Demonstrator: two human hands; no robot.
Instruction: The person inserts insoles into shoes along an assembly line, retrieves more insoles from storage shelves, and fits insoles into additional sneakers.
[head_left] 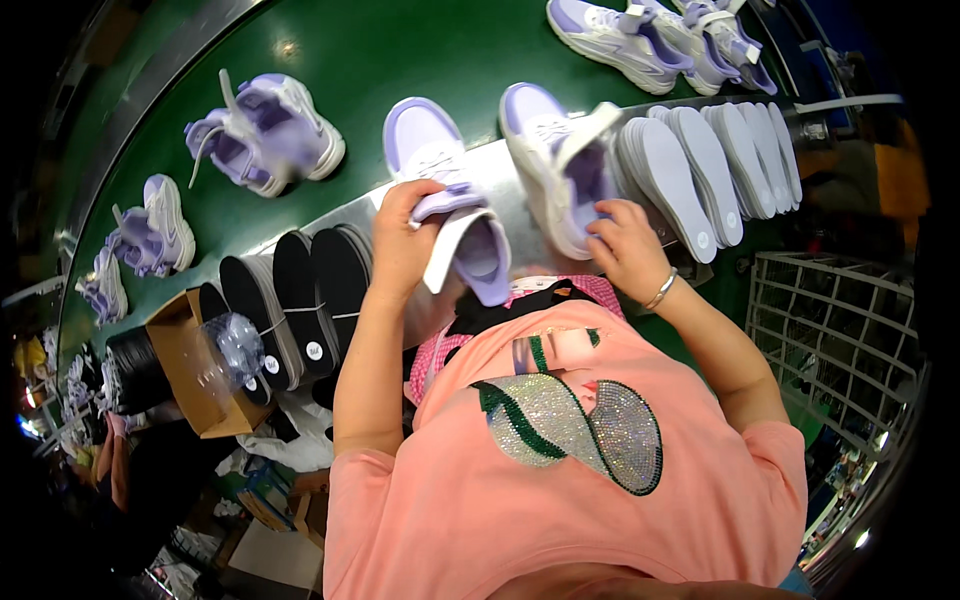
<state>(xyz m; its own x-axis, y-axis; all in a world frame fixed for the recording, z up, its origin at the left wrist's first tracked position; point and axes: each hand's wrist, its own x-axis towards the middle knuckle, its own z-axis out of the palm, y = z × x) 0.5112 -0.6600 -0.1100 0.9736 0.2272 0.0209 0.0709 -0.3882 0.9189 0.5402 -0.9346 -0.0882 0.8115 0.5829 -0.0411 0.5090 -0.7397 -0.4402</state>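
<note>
A pair of lavender and white sneakers lies in front of me, toes pointing away, on the metal edge of a green work surface. My left hand (408,232) is closed on the tongue of the left sneaker (425,140), whose white strap hangs loose toward me. My right hand (630,252) has its fingers curled at the heel collar of the right sneaker (540,165); the thumb is mostly hidden. This sneaker's white strap stands up over its opening.
Grey insoles (672,185) stand in stacks at the right, black insoles (298,300) at the left beside a cardboard box (190,370). More lavender sneakers (265,135) sit on the green surface (400,50). A wire basket (830,320) is at my right.
</note>
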